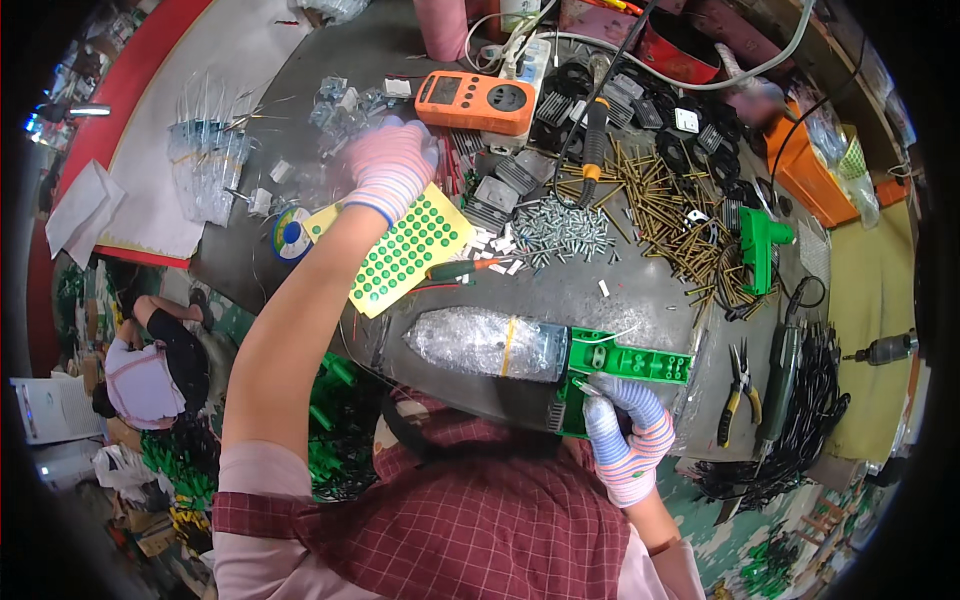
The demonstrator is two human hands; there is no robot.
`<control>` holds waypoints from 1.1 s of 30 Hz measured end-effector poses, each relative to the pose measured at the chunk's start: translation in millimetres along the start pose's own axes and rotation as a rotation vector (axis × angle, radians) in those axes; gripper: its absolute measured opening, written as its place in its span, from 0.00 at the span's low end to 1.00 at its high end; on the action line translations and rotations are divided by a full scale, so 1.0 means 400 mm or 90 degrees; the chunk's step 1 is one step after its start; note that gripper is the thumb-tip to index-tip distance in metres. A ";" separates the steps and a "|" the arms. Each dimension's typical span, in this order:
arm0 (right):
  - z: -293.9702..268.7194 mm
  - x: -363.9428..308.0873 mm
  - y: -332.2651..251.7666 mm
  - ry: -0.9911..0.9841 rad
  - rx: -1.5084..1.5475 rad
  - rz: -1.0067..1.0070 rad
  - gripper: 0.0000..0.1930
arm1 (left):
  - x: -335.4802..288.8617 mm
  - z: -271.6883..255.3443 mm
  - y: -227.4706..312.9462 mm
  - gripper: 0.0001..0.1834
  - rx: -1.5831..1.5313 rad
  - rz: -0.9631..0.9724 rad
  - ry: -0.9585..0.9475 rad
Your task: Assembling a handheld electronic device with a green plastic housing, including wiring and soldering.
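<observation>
My left hand [393, 165], in a striped knit glove, reaches over small metal parts [345, 105] and clear plastic at the back left; motion smears its fingers. Under that wrist lies a yellow sheet of round green stickers [405, 250]. My right hand [635, 440], gloved alike, has thumb and fingers at the lower corner of a green plastic housing [630, 360] near the table's front edge. Joined to the housing is a silvery part in clear wrap [480, 343] with a yellow band. Next to the sheet rests a green-and-orange screwdriver [465, 268].
Silver screws [565, 232], brass screws [660, 200] and black finned parts crowd the back right. An orange meter [475, 102] stands behind. Farther right are an electric screwdriver [594, 130], a green plastic part [760, 250] and yellow-handled pliers [740, 395]. Another person [150, 370] sits low at left.
</observation>
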State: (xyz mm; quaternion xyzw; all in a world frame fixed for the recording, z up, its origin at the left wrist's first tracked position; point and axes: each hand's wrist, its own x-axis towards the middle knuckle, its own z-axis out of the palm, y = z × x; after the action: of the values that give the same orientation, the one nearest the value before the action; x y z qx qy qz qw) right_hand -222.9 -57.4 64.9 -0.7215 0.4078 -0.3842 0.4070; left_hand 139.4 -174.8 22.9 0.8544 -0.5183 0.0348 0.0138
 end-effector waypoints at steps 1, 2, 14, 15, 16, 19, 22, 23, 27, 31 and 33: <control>-0.002 0.000 -0.003 -0.001 0.000 0.000 0.11 | 0.007 0.000 0.002 0.14 -0.007 -0.014 0.009; -0.004 -0.001 -0.006 -0.008 0.013 0.013 0.11 | 0.021 -0.003 -0.001 0.17 -0.002 -0.030 -0.032; -0.031 -0.035 -0.002 0.050 0.014 -0.017 0.11 | -0.016 -0.094 -0.023 0.17 0.123 0.020 -0.022; -0.042 -0.039 0.001 0.061 0.013 -0.010 0.11 | -0.041 -0.108 -0.029 0.17 0.133 0.020 -0.010; -0.054 -0.045 0.005 0.059 0.003 0.009 0.11 | -0.063 -0.121 -0.035 0.17 0.113 0.010 -0.002; -0.089 -0.036 0.017 0.070 -0.057 0.000 0.11 | -0.151 -0.144 -0.075 0.16 0.037 0.027 0.053; -0.124 -0.007 0.026 0.026 -0.209 -0.042 0.11 | -0.276 -0.128 -0.074 0.10 -0.196 0.028 0.188; -0.133 -0.006 0.032 0.019 -0.245 -0.052 0.11 | -0.319 -0.113 -0.058 0.08 -0.377 0.064 0.256; -0.137 0.037 0.018 -0.074 -0.369 -0.170 0.12 | -0.474 -0.059 0.071 0.07 -0.511 -0.028 0.222; -0.112 0.079 0.018 -0.158 -0.416 -0.191 0.12 | -0.506 -0.004 0.122 0.09 -0.723 -0.022 0.061; -0.102 0.087 0.027 -0.178 -0.416 -0.176 0.11 | -0.504 -0.019 0.131 0.11 -0.823 0.013 -0.002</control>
State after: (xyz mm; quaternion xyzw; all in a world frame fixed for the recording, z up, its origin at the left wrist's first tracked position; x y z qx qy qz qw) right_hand -248.9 -103.4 78.3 -0.9068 0.3484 -0.1831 0.1510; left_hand -0.3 -20.1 15.1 0.6689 -0.4430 -0.2853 0.5244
